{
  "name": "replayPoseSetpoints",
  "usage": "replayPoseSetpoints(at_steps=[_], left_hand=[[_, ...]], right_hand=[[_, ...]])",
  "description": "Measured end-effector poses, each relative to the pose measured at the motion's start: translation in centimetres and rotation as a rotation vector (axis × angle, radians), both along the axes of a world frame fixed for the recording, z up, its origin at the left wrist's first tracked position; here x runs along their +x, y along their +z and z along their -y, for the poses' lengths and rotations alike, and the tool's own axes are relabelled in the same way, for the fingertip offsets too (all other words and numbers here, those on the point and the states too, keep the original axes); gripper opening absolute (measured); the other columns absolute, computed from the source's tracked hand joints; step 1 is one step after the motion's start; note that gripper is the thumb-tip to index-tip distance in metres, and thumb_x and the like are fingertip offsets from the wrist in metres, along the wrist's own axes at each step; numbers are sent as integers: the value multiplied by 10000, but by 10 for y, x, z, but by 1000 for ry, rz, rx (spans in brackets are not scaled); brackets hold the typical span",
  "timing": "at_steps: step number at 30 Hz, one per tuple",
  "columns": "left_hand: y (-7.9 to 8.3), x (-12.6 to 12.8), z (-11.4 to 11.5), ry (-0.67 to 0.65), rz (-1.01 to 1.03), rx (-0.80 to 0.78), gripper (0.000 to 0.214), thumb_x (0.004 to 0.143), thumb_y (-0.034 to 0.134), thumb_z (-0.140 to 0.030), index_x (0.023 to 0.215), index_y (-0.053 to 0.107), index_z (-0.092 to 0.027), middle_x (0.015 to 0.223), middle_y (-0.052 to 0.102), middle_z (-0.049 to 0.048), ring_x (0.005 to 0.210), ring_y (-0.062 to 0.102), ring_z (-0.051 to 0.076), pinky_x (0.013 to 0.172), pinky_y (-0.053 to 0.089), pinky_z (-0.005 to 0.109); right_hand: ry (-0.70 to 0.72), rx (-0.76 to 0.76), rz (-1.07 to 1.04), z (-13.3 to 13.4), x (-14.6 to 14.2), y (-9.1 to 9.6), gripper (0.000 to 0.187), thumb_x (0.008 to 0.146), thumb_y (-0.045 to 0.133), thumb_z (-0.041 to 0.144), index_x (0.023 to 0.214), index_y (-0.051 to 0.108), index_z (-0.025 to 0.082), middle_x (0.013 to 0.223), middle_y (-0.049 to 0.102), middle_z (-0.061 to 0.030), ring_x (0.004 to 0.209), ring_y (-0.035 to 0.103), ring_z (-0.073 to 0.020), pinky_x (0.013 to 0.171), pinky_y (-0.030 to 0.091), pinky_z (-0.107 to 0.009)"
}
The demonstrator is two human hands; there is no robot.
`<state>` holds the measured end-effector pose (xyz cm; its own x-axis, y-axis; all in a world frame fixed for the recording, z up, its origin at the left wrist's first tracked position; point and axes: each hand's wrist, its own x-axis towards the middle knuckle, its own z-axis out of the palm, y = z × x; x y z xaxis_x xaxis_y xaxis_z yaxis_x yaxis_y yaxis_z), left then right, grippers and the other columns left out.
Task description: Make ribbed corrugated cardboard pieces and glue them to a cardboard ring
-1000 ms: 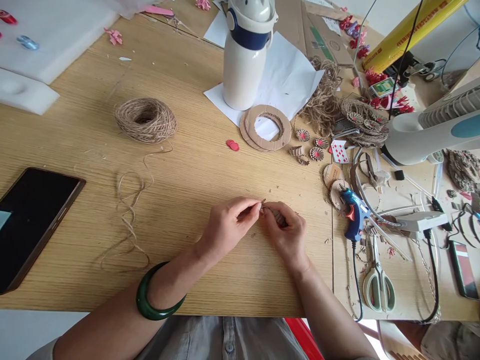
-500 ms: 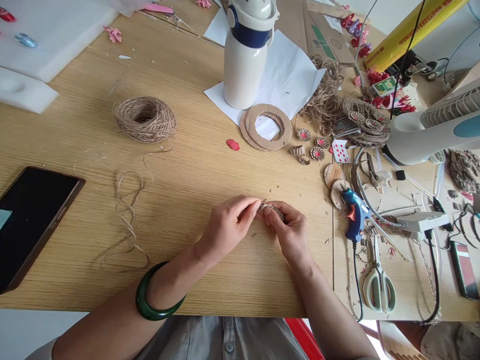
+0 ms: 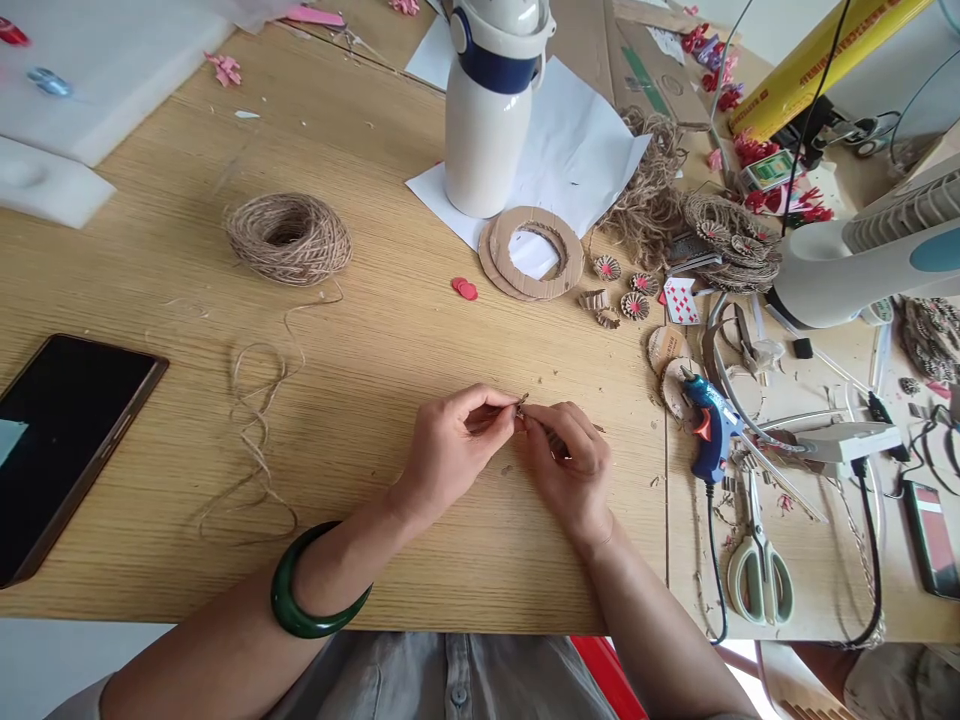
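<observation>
Above the table's middle, my left hand (image 3: 459,450) and my right hand (image 3: 574,470) meet at the fingertips. Both pinch a small brown corrugated cardboard strip (image 3: 556,444), mostly hidden by the fingers; one end sticks up between the thumbs and a thin end shows beyond my right knuckles. A green bangle (image 3: 289,590) circles my left wrist. Ahead of the hands lie small red paper discs (image 3: 465,289) and cardboard rings (image 3: 497,272). Several fluted cardboard rosettes with red centres (image 3: 635,306) and loose cardboard curls (image 3: 594,300) are to the right of the rings.
Left are a ball of twine (image 3: 289,240) with a loose strand and a dark tablet-like device (image 3: 82,430). A white bottle (image 3: 487,130) stands on paper at the back. Right lie a blue glue gun (image 3: 714,430), scissors (image 3: 760,575), cables and a white appliance (image 3: 817,275).
My right hand has turned and its fingers have curled further over the strip, close against my left fingertips. My left hand has barely shifted. The things on the table have stayed put.
</observation>
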<state>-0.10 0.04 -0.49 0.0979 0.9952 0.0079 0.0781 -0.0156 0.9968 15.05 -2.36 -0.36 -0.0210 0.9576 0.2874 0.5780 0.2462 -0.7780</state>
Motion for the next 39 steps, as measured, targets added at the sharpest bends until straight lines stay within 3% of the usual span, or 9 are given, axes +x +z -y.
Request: replayPoseSetpoints(at_steps=[2, 7, 14, 19, 24, 29, 33, 36, 39], left_hand=[[1, -1, 0, -1, -27, 5, 75, 864, 641, -217, 833, 699, -182, 826, 771, 8, 726, 727, 140, 705, 588, 216], [6, -4, -2, -50, -25, -41, 82, 857, 637, -221, 799, 678, -180, 732, 746, -1, 639, 703, 129, 617, 565, 204], [5, -4, -4, -100, 72, -192, 91, 850, 642, -245, 801, 662, -171, 643, 710, -7, 540, 665, 121, 506, 518, 198], [6, -4, -3, -83, 4, -152, 138, 861, 653, -285, 897, 709, -164, 737, 740, 27, 584, 670, 129, 479, 495, 194], [4, -3, -5, -128, 73, -50, 352, 833, 688, -253, 1181, 679, -200, 1193, 701, 94, 857, 715, 160, 709, 607, 241], [-4, -7, -7, -239, 230, -285, 272, 845, 694, -319, 1064, 712, -157, 901, 727, 58, 740, 711, 160, 644, 618, 264], [-7, -9, -9, -261, 279, -347, 260, 834, 718, -344, 1018, 725, -159, 786, 710, 28, 689, 707, 150, 640, 611, 265], [-6, -8, -11, -218, 292, -396, 248, 810, 743, -365, 940, 735, -153, 680, 693, 9, 639, 695, 149, 612, 605, 263], [-3, -8, -12, -143, 353, -420, 250, 769, 778, -358, 880, 734, -139, 683, 701, 13, 634, 687, 141, 637, 616, 275]], right_hand=[[-15, -42, -24, 0, -1, 0, 122, 918, 596, 204, 942, 713, 229, 767, 697, -18, 696, 612, -154, 681, 502, -305], [-67, -338, -288, -2, -1, 5, 135, 883, 648, 318, 845, 712, 206, 734, 697, -8, 640, 591, -133, 591, 475, -255], [-73, -490, -441, -6, 1, 9, 161, 839, 670, 347, 797, 704, 195, 571, 547, 26, 613, 553, -135, 590, 448, -258], [-95, -448, -382, -7, 4, 6, 168, 844, 659, 358, 818, 704, 198, 607, 571, 18, 623, 549, -136, 593, 446, -263], [-56, -464, -385, -8, 8, 9, 164, 850, 637, 348, 808, 682, 195, 609, 556, 22, 589, 504, -120, 561, 413, -253], [-67, -432, -352, -10, 13, 7, 140, 853, 626, 315, 806, 681, 195, 635, 591, 19, 606, 531, -122, 581, 429, -254], [-42, -348, -246, -11, 14, 7, 147, 881, 619, 319, 885, 703, 198, 757, 685, -11, 682, 607, -144, 636, 483, -272], [-48, -176, -56, -10, 23, 21, 177, 909, 614, 316, 1018, 707, 211, 931, 729, -54, 849, 660, -186, 754, 525, -320], [-134, -31, 173, 5, 58, 44, 184, 918, 608, 293, 1059, 701, 220, 1041, 733, -72, 991, 665, -216, 919, 502, -385]])
